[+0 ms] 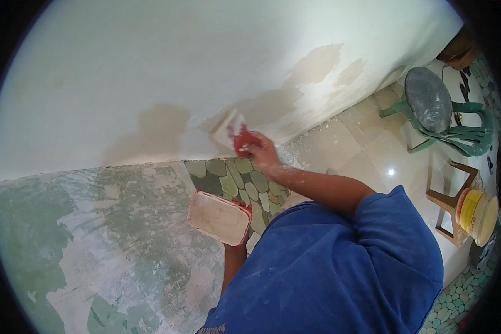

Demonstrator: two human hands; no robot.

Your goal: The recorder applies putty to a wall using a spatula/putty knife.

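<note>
My right hand (pixel 263 153) is closed around a red putty knife (pixel 241 139), slightly blurred, with a pale blade up by the white wall (pixel 150 67). Whether the blade touches the wall I cannot tell. Damp-looking beige patches (pixel 312 67) spread over the wall beyond it. Lower down, my left hand (pixel 246 207) grips a rectangular tub (pixel 222 199) from below and the side; its fingers show at the right edge. Inside the tub lies off-white putty (pixel 217 217), coating the bottom and walls. White smears mark my right wrist and forearm.
A green surface (pixel 94 222) with whitish smears lies to the left. Green pebble-patterned flooring (pixel 259 181) and pale floor tiles (pixel 345 139) meet the wall. At right stand a green plastic chair (pixel 473 131) with a round grey disc (pixel 428 100) and a brown stool (pixel 456 189) beside a yellow bucket (pixel 471 211).
</note>
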